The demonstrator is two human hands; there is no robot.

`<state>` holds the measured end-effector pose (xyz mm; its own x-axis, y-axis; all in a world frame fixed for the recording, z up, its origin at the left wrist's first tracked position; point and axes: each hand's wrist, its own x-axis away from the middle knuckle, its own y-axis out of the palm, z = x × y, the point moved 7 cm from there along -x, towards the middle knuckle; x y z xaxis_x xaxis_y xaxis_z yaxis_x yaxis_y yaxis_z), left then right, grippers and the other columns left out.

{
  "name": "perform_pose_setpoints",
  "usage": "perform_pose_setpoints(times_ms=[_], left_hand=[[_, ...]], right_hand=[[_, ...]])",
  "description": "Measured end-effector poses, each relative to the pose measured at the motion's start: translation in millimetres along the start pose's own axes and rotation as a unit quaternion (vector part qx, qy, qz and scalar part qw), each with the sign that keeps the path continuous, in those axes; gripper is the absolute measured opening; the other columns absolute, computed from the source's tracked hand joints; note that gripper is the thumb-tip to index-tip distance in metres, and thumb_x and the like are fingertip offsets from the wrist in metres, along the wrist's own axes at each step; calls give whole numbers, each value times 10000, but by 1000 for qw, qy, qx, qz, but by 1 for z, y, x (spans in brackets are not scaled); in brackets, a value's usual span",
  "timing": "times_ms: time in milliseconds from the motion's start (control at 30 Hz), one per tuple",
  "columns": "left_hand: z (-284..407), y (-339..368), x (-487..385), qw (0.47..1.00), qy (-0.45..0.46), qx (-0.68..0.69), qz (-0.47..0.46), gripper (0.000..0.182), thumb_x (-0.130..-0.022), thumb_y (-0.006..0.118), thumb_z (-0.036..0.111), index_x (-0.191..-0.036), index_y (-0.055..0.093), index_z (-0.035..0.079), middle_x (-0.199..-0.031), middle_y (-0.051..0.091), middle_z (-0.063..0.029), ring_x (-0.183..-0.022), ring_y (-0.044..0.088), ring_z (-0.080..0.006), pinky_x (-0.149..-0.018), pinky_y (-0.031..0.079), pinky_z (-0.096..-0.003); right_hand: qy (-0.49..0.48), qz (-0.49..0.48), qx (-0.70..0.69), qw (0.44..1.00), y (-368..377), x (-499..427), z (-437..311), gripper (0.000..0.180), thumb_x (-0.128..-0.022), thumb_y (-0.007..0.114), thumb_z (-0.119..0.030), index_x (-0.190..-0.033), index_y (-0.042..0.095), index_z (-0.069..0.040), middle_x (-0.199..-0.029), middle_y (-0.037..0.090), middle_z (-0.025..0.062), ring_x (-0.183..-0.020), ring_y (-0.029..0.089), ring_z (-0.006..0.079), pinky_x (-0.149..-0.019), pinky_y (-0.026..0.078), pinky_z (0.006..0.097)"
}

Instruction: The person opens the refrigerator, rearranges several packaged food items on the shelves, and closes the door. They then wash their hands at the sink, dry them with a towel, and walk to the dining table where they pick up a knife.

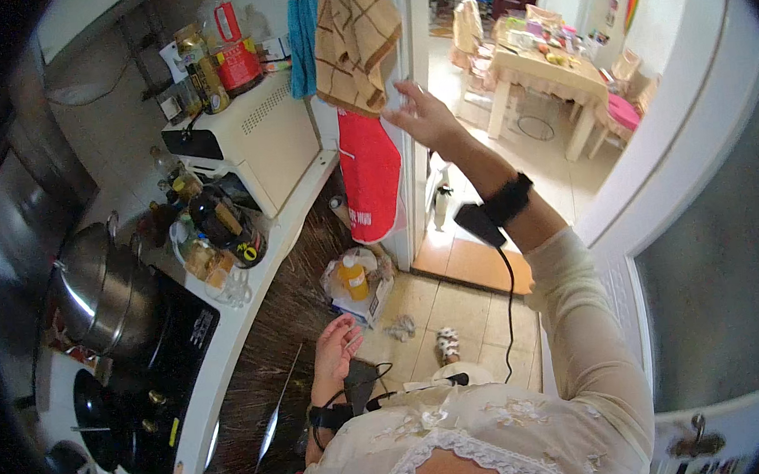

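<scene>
My right hand (422, 112) is raised at the doorway with its fingers apart and nothing in them. Its fingertips are beside the lower edge of a tan checked towel (354, 38); whether they touch it, I cannot tell. Behind that towel hangs a red cloth or apron (370, 177) with white lettering, and a blue towel (304, 39) is to its left. Low before my body, my left hand (337, 348) is loosely curled and appears empty, near the dark wood-grain cabinet front (285, 311). A black strap with a cable circles each wrist.
On the left counter are a microwave oven (278, 138) topped with bottles, a dark bottle (217, 216), a steel steamer pot (100, 292) and a gas hob (186, 332). A bag with a yellow bottle (354, 279) sits on the floor. A dining table (544, 73) stands beyond the doorway.
</scene>
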<state>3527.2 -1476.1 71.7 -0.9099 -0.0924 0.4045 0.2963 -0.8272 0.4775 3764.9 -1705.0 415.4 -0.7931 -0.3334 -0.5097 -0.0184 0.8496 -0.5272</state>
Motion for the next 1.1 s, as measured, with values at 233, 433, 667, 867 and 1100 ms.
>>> perform_pose_setpoints(times_ms=[233, 433, 667, 867, 1100], left_hand=[[2, 30, -70, 987, 64, 98, 114, 324, -911, 525, 101, -1218, 498, 1, -1011, 593, -78, -850, 604, -188, -710, 509, -329], [1, 52, -82, 973, 97, 121, 168, 291, -894, 534, 104, -1173, 529, 19, -1024, 610, -82, -888, 604, -203, -732, 509, -336], [18, 47, -99, 971, 111, 126, 172, 295, -893, 552, 126, -1164, 537, 9, -995, 633, -110, -869, 615, -220, -736, 519, -352], [69, 63, -136, 982, 132, 82, 109, 368, -910, 545, 162, -1239, 485, 8, -1045, 614, -109, -881, 608, -212, -752, 516, -347], [164, 164, -154, 954, 269, 105, -85, 589, -949, 467, 377, -1423, 290, 75, -1366, 414, -103, -1156, 476, -217, -951, 421, -374]], right_hand=[[-174, 214, 244, 930, -23, -204, -7, 691, -786, 680, -339, -1321, 384, -18, -1288, 445, 217, -1161, 464, 387, -975, 397, 442], [-87, 201, 224, 950, -51, -318, -12, 534, -820, 635, -324, -1212, 484, 5, -1201, 534, 212, -1129, 520, 370, -925, 455, 443], [-220, 291, 146, 920, -100, -366, -52, 355, -876, 564, -288, -1147, 588, -60, -1042, 647, 160, -892, 633, 330, -739, 517, 427], [-403, 320, -56, 856, -111, -346, -121, 287, -862, 564, -259, -1002, 603, -11, -966, 623, 205, -891, 602, 364, -765, 466, 446], [-243, -105, -277, 924, -19, -237, -67, 320, -886, 588, -212, -1167, 575, -59, -975, 665, 85, -839, 640, 178, -693, 530, 339]])
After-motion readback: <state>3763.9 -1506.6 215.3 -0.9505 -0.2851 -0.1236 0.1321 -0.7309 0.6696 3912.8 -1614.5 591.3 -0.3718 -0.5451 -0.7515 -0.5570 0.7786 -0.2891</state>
